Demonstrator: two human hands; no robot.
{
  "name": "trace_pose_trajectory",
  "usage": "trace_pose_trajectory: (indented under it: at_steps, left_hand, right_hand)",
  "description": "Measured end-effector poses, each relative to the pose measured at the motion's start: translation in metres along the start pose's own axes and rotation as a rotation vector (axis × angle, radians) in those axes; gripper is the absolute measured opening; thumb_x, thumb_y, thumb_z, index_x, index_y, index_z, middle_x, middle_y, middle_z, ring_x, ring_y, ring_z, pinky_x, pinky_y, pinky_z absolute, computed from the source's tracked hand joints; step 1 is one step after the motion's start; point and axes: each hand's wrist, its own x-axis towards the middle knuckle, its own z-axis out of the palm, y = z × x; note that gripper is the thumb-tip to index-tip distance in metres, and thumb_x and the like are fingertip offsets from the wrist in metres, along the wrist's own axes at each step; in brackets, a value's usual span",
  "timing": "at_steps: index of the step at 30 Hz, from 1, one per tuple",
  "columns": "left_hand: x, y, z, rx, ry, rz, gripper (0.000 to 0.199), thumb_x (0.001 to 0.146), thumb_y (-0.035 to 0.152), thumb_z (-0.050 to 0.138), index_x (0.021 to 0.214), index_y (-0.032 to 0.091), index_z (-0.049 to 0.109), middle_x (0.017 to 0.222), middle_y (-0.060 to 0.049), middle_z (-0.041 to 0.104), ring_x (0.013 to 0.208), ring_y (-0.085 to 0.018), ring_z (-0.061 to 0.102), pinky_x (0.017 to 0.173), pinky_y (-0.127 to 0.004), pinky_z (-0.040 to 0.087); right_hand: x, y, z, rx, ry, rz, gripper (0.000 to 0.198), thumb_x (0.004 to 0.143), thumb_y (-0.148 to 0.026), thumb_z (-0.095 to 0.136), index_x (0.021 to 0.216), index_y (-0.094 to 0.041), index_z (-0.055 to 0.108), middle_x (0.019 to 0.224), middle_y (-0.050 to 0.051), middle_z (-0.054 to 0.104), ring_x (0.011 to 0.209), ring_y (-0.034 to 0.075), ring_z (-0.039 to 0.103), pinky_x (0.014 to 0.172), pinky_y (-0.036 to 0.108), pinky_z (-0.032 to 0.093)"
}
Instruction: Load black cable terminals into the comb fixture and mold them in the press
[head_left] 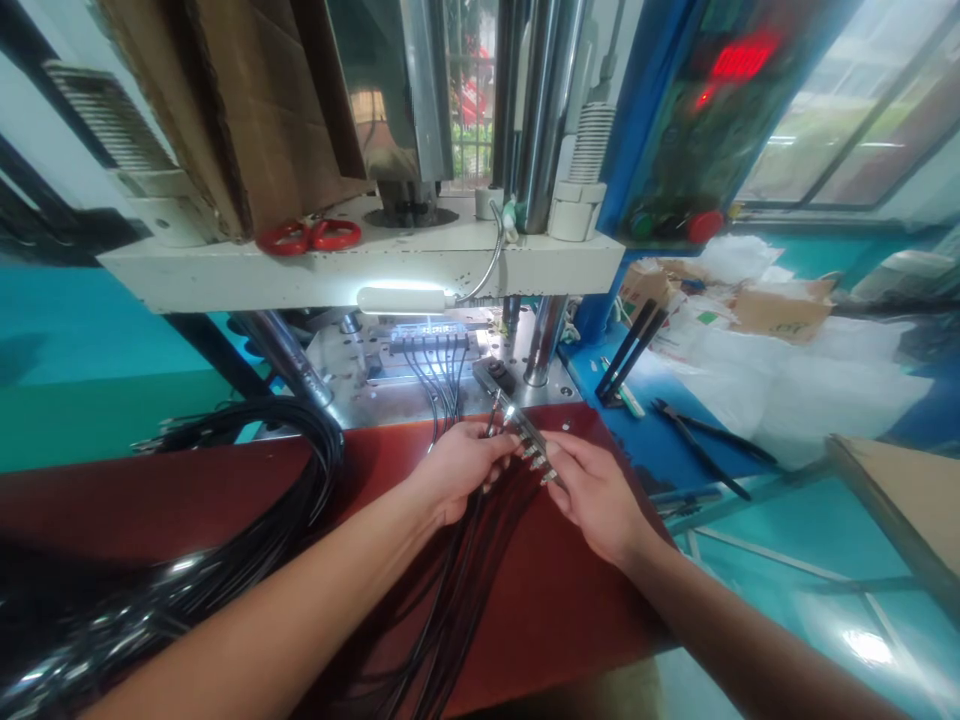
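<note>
A narrow metal bar (523, 424) lies slanted over the front edge of the machine bed, with several small metal cable ends (534, 458) along its near side. My right hand (594, 492) grips the bar's lower right end between thumb and fingers. At the bar's middle, my left hand (463, 468) pinches a black cable by its metal end; its fingertips partly hide the cable. Black cables (450, 610) trail from the bar toward me across the red-brown tabletop (570, 590). Behind, a lit mold block (429, 338) has several other black cables running out of its front.
A thick bundle of black cables (322, 440) lies on the left. Above the bed hangs the white press plate (300, 285) with a lamp (405, 301) and red-handled scissors (334, 236). Steel posts (546, 340) flank the bed. Black pliers (705, 440) lie on the blue surface right.
</note>
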Motion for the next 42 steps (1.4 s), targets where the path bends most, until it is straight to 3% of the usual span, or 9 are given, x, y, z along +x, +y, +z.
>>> trace_pose_trajectory:
  at_steps: [4, 7, 9, 14, 17, 22, 26, 33, 42]
  left_hand:
    - [-0.003, 0.0, -0.001, 0.037, 0.009, 0.04, 0.018, 0.074, 0.033, 0.066, 0.076, 0.016, 0.059, 0.061, 0.003, 0.052, 0.046, -0.007, 0.04, 0.042, -0.021, 0.026]
    - [-0.007, 0.005, -0.006, 0.107, 0.138, 0.16, 0.023, 0.075, 0.037, 0.067, 0.072, 0.016, 0.06, 0.061, 0.003, 0.053, 0.051, -0.007, 0.044, 0.048, -0.021, 0.031]
    - [-0.011, 0.01, -0.011, 0.044, 0.191, 0.213, 0.024, 0.074, 0.038, 0.069, 0.073, 0.016, 0.06, 0.062, 0.002, 0.054, 0.053, -0.007, 0.045, 0.052, -0.022, 0.034]
    - [-0.012, 0.016, -0.018, -0.188, 0.1, 0.147, 0.026, 0.079, 0.04, 0.064, 0.087, 0.015, 0.062, 0.064, 0.002, 0.053, 0.05, -0.007, 0.045, 0.046, -0.021, 0.033]
    - [-0.008, 0.014, -0.016, -0.077, 0.154, 0.09, 0.023, 0.081, 0.039, 0.061, 0.08, 0.017, 0.059, 0.058, 0.004, 0.049, 0.04, -0.004, 0.037, 0.037, -0.02, 0.023]
    - [0.0, 0.011, -0.011, 0.08, 0.099, 0.004, 0.019, 0.08, 0.031, 0.061, 0.07, 0.016, 0.056, 0.055, 0.004, 0.048, 0.033, -0.003, 0.033, 0.032, -0.02, 0.019]
    - [0.005, 0.011, -0.012, 0.094, 0.08, -0.006, 0.022, 0.079, 0.033, 0.064, 0.068, 0.016, 0.055, 0.054, 0.005, 0.049, 0.033, -0.003, 0.032, 0.031, -0.019, 0.02]
    - [0.008, 0.009, -0.016, 0.086, 0.019, 0.004, 0.022, 0.079, 0.036, 0.063, 0.072, 0.015, 0.06, 0.056, 0.004, 0.049, 0.034, -0.003, 0.033, 0.031, -0.018, 0.021]
    - [0.009, 0.009, -0.017, 0.093, -0.02, 0.022, 0.02, 0.082, 0.031, 0.059, 0.071, 0.014, 0.059, 0.057, 0.003, 0.049, 0.036, -0.003, 0.033, 0.032, -0.017, 0.021]
  right_hand:
    - [0.0, -0.002, 0.0, 0.022, 0.02, 0.033, 0.031, 0.084, -0.043, 0.059, 0.104, -0.023, 0.069, 0.067, -0.001, 0.05, 0.05, 0.007, 0.035, 0.041, 0.019, 0.024]
    - [0.0, -0.004, 0.0, 0.037, 0.039, 0.036, 0.032, 0.083, -0.043, 0.059, 0.105, -0.021, 0.069, 0.07, 0.001, 0.053, 0.051, 0.007, 0.036, 0.041, 0.019, 0.022]
    - [0.001, -0.005, 0.001, 0.051, 0.038, 0.043, 0.032, 0.083, -0.043, 0.059, 0.104, -0.021, 0.069, 0.073, 0.002, 0.054, 0.052, 0.007, 0.037, 0.041, 0.019, 0.022]
    - [0.001, -0.007, 0.002, 0.057, 0.032, 0.054, 0.03, 0.083, -0.042, 0.059, 0.102, -0.021, 0.07, 0.071, 0.001, 0.051, 0.054, 0.008, 0.037, 0.042, 0.019, 0.022]
    - [0.0, -0.008, 0.002, 0.046, 0.017, 0.034, 0.03, 0.084, -0.04, 0.058, 0.102, -0.019, 0.069, 0.068, 0.0, 0.049, 0.051, 0.007, 0.032, 0.041, 0.019, 0.018]
    - [0.0, -0.008, 0.002, 0.072, -0.003, 0.037, 0.028, 0.085, -0.039, 0.058, 0.102, -0.02, 0.07, 0.068, -0.001, 0.05, 0.051, 0.007, 0.033, 0.042, 0.02, 0.021]
    - [0.0, -0.007, 0.002, 0.058, 0.012, 0.046, 0.03, 0.083, -0.042, 0.059, 0.102, -0.021, 0.07, 0.071, 0.001, 0.054, 0.054, 0.009, 0.04, 0.045, 0.021, 0.029]
    - [0.001, -0.003, 0.0, 0.014, 0.009, 0.023, 0.035, 0.082, -0.045, 0.059, 0.105, -0.021, 0.07, 0.064, 0.0, 0.051, 0.05, 0.009, 0.038, 0.041, 0.02, 0.022]
    - [0.0, -0.003, -0.002, -0.024, 0.009, 0.017, 0.043, 0.078, -0.051, 0.062, 0.107, -0.021, 0.07, 0.058, -0.001, 0.05, 0.044, 0.007, 0.035, 0.038, 0.021, 0.025]
